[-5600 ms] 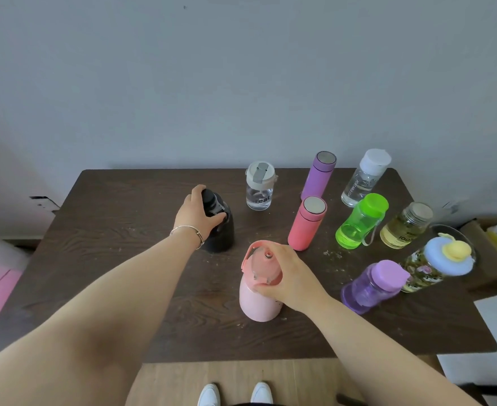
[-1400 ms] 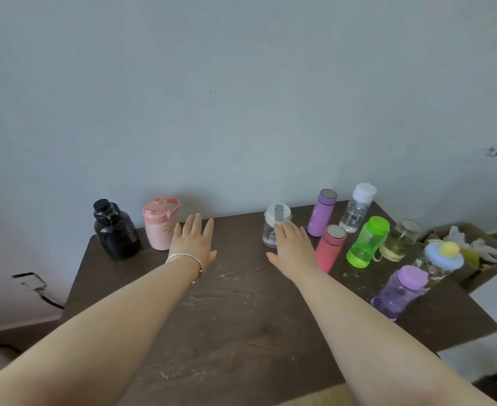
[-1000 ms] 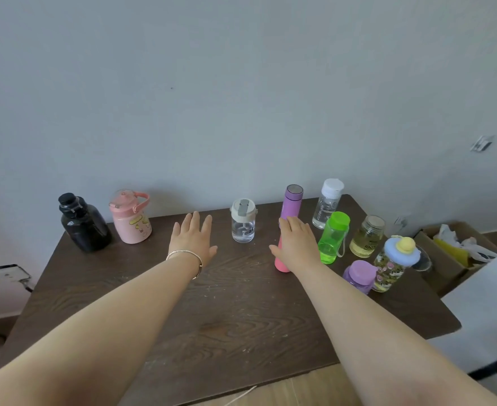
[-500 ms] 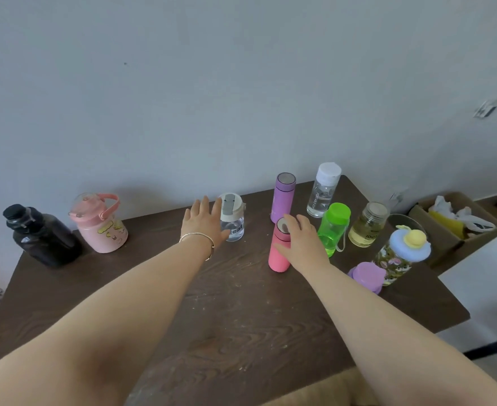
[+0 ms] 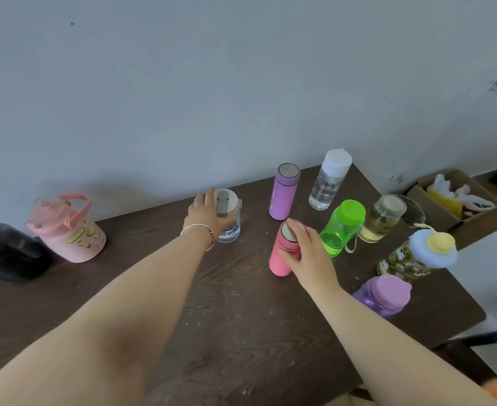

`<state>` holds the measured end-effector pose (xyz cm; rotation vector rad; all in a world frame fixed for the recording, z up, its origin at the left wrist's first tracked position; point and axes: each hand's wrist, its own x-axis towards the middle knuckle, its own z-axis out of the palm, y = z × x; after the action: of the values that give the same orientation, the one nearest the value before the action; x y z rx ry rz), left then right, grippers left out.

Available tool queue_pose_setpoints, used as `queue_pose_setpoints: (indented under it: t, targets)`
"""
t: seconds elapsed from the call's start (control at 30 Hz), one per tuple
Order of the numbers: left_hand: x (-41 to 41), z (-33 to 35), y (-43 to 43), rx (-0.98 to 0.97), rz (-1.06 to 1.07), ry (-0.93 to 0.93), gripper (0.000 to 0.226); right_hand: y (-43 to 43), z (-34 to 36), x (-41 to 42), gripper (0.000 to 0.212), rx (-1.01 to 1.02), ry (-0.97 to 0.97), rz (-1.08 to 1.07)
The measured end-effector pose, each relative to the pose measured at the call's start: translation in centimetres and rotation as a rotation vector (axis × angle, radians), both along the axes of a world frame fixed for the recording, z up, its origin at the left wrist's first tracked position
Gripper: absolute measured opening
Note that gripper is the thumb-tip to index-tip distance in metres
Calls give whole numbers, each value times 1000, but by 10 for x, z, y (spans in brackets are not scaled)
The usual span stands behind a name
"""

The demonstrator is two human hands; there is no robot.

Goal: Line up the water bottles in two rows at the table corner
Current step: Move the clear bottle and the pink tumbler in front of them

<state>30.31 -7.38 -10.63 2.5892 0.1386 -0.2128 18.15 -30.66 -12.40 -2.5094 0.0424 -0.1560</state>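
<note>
On the dark wooden table (image 5: 241, 332), a black bottle (image 5: 10, 253) and a pink handled jug (image 5: 68, 230) stand at the back left corner. My left hand (image 5: 206, 215) wraps around a small clear bottle with a white lid (image 5: 229, 218). My right hand (image 5: 306, 253) grips the pink flask (image 5: 282, 253) from its right side. Behind stand a purple flask (image 5: 284, 191) and a clear white-capped bottle (image 5: 327, 180). At the right are a green bottle (image 5: 342, 227), a yellowish jar (image 5: 382, 218), a blue-and-yellow-lidded bottle (image 5: 417, 256) and a purple bottle (image 5: 385, 294).
A grey wall runs right behind the table. A cardboard box (image 5: 452, 197) with bags sits on the floor past the table's right edge. The near middle of the table is bare wood with crumbs.
Both hands reached forward: the left has closed around the small clear bottle, the right has closed on the pink flask. Earlier, the black bottle and pink jug went to the back left corner.
</note>
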Motion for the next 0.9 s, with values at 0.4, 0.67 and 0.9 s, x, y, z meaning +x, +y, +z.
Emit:
queue_pose_setpoints:
  t: [0.4,0.67,0.9]
  targets:
    - [-3,-9,-3,-215,79,-137,69,2,-2,2,70,101,-50,-21]
    - [-31,-2,1,-217,77,-119,89,6,5,-2,69,114,-2,-33]
    - [-73,21,12,-255,134,-145,92,13,24,-22,67,151,-9,-12]
